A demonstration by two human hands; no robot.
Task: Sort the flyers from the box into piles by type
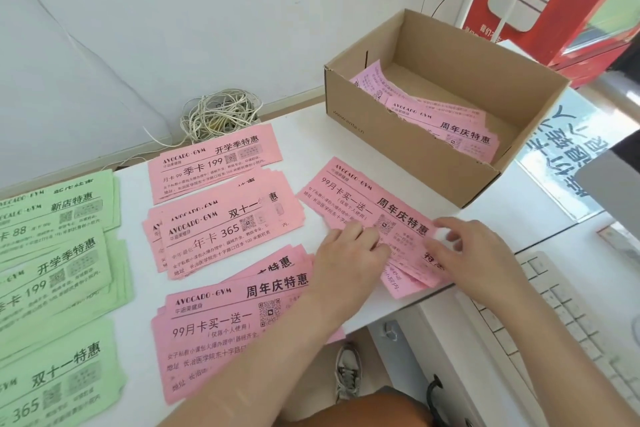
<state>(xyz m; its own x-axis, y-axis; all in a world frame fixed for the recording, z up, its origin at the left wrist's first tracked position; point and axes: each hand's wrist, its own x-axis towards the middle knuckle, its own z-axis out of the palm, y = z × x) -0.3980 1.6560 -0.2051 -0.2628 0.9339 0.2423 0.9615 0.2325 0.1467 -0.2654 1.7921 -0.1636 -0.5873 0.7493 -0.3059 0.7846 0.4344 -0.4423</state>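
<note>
A small bunch of pink flyers (360, 199) lies skewed on the white table (304, 135) in front of the cardboard box (408, 135). My left hand (349, 250) presses on its lower left part and my right hand (474, 250) pinches its right end. More pink flyers (450, 121) lie inside the box. Three pink piles sit to the left: a far one (211, 163), a middle one (221, 232) and a near one (221, 326). Green piles (52, 270) cover the table's left side.
A tangle of white cord (221, 114) lies behind the piles by the wall. A white keyboard (561, 315) sits at the right on a lower surface. A red cabinet (554, 0) stands behind the box. The table's front edge is close to my forearms.
</note>
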